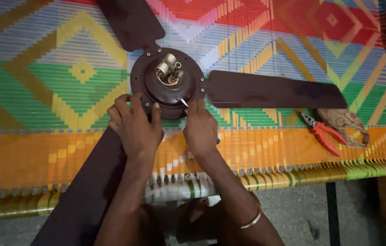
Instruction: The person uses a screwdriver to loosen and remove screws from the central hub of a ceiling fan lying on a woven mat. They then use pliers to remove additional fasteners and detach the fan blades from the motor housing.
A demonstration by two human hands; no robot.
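A dark brown ceiling fan lies on a woven cot, its round motor housing (168, 82) facing up with a metal shaft and coloured wires (170, 70) at the centre. One blade (275, 90) points right, one (131, 20) away, one (88, 182) toward me. My left hand (134, 125) rests on the housing's near left rim, fingers curled over it. My right hand (200, 127) grips a thin metal tool (184, 103), its tip against the near right rim; the handle is hidden in the fist.
Red-handled pliers (325, 132) lie on the cot at the right, beside a brown patterned cloth pouch (345, 123). The cot's woven surface (43, 82) is striped in many colours; its front edge (293, 175) runs above a grey floor (302, 214).
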